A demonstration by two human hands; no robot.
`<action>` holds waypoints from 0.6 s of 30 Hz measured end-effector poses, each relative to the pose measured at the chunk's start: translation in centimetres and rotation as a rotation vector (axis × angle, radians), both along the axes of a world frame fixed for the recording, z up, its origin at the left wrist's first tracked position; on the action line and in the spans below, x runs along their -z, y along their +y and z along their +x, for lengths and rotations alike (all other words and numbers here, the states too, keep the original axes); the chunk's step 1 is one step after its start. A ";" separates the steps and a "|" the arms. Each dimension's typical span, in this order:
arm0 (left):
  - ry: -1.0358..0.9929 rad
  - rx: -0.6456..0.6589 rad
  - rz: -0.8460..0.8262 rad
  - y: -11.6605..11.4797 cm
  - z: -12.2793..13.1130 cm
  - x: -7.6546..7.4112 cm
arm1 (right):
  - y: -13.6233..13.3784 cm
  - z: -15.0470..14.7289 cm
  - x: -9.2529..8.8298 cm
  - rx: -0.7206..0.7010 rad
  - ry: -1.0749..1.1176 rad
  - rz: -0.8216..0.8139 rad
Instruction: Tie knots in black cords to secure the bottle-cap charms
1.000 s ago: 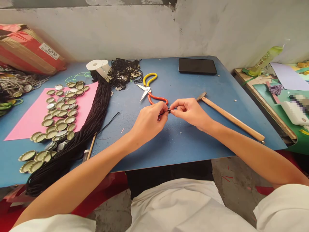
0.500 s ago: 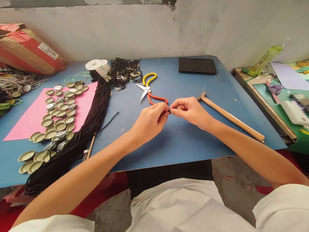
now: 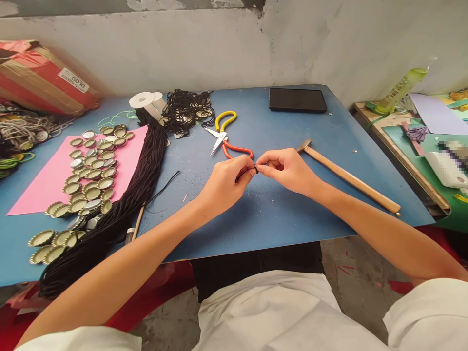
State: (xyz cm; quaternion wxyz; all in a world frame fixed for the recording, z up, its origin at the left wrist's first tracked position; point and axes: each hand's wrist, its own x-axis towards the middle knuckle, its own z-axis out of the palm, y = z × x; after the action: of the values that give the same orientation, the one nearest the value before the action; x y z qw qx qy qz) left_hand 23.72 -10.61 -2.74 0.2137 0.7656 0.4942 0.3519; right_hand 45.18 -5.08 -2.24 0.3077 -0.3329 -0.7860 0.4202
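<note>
Both hands meet over the middle of the blue table, fingertips almost touching. Between the pinched fingers of my left hand (image 3: 230, 179) runs a short piece of black cord (image 3: 256, 169), mostly hidden by the fingers. The thumb and forefinger of my right hand (image 3: 285, 168) pinch the same cord at its end. Just beyond the hands lie scissors (image 3: 223, 135) with one yellow and one orange handle, blades apart. A hammer (image 3: 353, 180) with a wooden handle rests beside my right hand. Left of my left forearm stretches a thick bundle of black cords (image 3: 137, 180).
Many bottle caps (image 3: 91, 173) lie on and around a pink sheet (image 3: 40, 185) at the left. White spools (image 3: 142, 101) stand behind, by tangled black cords (image 3: 188, 107). A phone (image 3: 297, 100) is at the back. A taped red box (image 3: 40, 78) sits far left.
My hands stay together with the cord between them. The left fingers have shifted slightly, and a little more dark cord shows in the left hand. The view has moved very slightly.
</note>
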 end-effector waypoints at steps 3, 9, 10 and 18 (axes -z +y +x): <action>-0.016 -0.001 -0.023 0.1 0.0 -0.1 | -0.1 0.0 0.0 0.007 -0.023 0.029; -0.040 -0.009 -0.023 0.1 0.0 -0.1 | -0.3 -0.1 0.3 0.007 -0.036 0.081; -0.039 -0.015 -0.028 0.0 0.0 -0.2 | -0.3 -0.1 0.3 0.004 -0.038 0.088; -0.061 -0.034 -0.061 -0.2 0.1 -0.8 | -0.7 -0.1 0.3 -0.019 -0.059 0.126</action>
State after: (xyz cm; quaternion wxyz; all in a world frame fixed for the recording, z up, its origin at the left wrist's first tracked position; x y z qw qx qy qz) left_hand 23.83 -10.83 -1.95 0.2458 0.7391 0.5110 0.3636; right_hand 45.08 -5.73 -2.59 0.3007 -0.3175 -0.8229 0.3628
